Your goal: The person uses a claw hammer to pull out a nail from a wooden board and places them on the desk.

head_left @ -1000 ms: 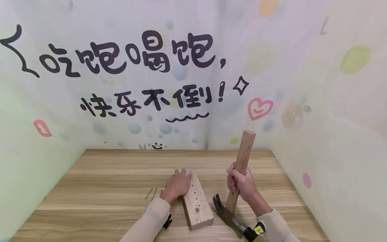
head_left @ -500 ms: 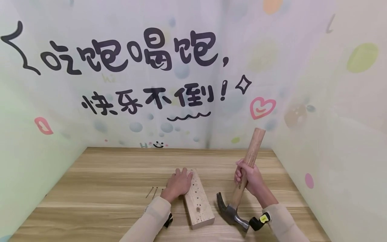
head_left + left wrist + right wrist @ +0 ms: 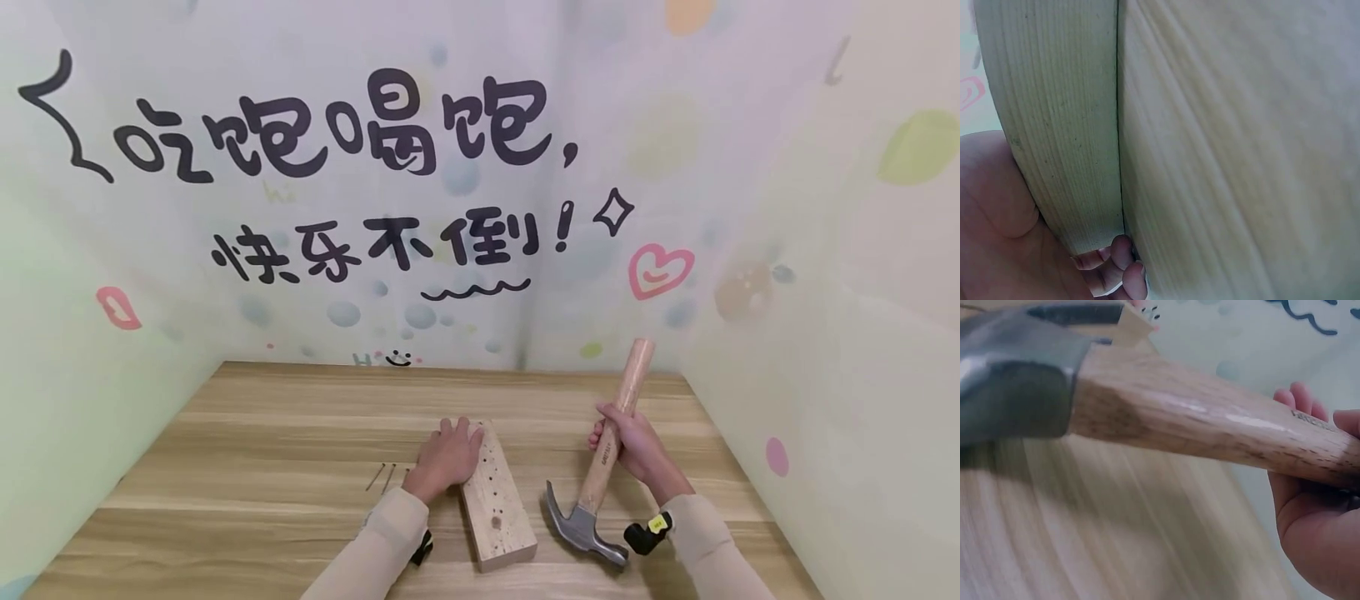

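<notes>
In the head view my left hand point(image 3: 448, 455) holds the far left end of a pale wooden block point(image 3: 501, 508). Small dark marks run along the block's top. The left wrist view shows the fingers point(image 3: 1124, 256) bent around the end of the block point(image 3: 1063, 125), the palm against its edge. To the right of the block, my right hand point(image 3: 637, 443) grips a claw hammer point(image 3: 597, 487) by its wooden handle. The steel head points toward me and the handle's end points up and away. Lettering shows on the hammer handle point(image 3: 1204, 419) in the right wrist view.
Several thin nails point(image 3: 387, 477) lie on the wood-grain table point(image 3: 262, 475) left of my left hand, partly hidden by the arm. Printed cloth walls point(image 3: 480, 325) with lettering and coloured shapes enclose the table at the back and both sides.
My right hand and the hammer have shifted right, away from the block. The hammer has turned, its handle end leaning right and dropping lower. My left hand keeps its hold on the block.
</notes>
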Demonstrator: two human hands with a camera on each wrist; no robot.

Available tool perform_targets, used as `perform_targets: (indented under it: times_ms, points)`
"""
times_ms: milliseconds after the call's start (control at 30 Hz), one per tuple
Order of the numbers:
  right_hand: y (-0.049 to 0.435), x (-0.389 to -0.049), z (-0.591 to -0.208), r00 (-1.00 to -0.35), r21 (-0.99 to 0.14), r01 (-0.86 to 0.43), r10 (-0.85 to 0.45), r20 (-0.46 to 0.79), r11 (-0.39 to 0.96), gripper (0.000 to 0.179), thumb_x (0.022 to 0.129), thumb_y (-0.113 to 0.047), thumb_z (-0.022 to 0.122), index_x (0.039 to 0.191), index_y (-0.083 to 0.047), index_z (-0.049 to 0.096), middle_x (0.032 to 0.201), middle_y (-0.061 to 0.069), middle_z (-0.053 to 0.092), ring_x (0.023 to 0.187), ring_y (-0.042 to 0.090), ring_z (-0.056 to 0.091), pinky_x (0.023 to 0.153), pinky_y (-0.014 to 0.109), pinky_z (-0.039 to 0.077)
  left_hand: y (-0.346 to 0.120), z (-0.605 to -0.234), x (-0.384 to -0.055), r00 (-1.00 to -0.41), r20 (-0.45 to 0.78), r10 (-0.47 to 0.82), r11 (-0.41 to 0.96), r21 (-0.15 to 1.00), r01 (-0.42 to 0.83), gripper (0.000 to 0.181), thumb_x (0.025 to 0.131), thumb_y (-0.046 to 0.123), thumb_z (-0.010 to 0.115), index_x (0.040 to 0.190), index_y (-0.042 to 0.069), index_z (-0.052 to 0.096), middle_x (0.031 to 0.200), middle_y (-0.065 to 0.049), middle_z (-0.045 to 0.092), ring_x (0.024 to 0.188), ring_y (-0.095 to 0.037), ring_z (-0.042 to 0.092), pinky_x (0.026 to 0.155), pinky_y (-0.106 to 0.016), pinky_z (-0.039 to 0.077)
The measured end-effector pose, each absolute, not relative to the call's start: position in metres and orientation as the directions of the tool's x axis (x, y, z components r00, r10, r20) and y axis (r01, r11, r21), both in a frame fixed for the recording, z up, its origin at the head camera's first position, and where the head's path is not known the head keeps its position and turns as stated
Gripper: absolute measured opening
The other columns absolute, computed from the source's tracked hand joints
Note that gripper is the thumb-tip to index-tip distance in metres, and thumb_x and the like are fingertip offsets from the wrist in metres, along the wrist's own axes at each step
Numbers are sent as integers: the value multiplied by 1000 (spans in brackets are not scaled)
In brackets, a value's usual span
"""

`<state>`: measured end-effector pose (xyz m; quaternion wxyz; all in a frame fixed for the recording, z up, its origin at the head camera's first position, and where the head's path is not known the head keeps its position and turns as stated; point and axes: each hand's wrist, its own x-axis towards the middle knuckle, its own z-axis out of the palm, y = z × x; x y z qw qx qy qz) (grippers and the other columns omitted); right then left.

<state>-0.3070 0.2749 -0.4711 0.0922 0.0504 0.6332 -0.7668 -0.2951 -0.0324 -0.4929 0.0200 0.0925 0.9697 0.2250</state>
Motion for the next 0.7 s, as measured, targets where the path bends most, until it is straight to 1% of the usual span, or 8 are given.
perform_targets:
  times_ms: [167,233,367,567,700]
  points:
    - [281,-310,-481,-976,-961,213,-87,-200,-175,12,104,-13,44,104,-3,36,69,3,59,64,16,64,73,34,58,-33,-493,-295,-983,1,185,888,428,167,50,107,43,33,132,2,49,113,-24,50,87,-36,57,69,-51,49]
    - [283,-312,-485,-974,-961,221,-86,-210,-163,13,103,-10,43,109,-3,34,70,4,60,66,17,65,74,35,57,-32,-493,-295,-983,0,184,890,424,166,50,107,43,33,133,2,49,113,-24,50,87,-36,57,69,-51,49]
    - [289,-314,-490,-968,-966,244,-74,-238,-90,23,100,-8,45,116,-1,30,77,6,62,71,17,66,75,34,56,-32,-493,-295,-983,2,186,894,415,170,50,107,42,33,133,2,49,114,-25,51,88,-37,58,69,-51,50]
    - [296,-316,-499,-960,-960,276,-41,-278,42,25,98,-13,53,114,2,41,83,7,67,76,15,65,71,32,54,-33,-495,-296,-983,12,182,896,411,171,49,107,42,33,132,2,49,112,-24,50,87,-36,57,68,-51,49]
    - [300,-314,-504,-956,-952,285,-33,-290,113,34,98,-16,54,119,6,40,91,11,66,80,17,65,73,33,55,-33,-496,-297,-983,11,182,894,414,170,49,107,43,34,130,3,50,110,-23,50,85,-35,56,68,-51,49]
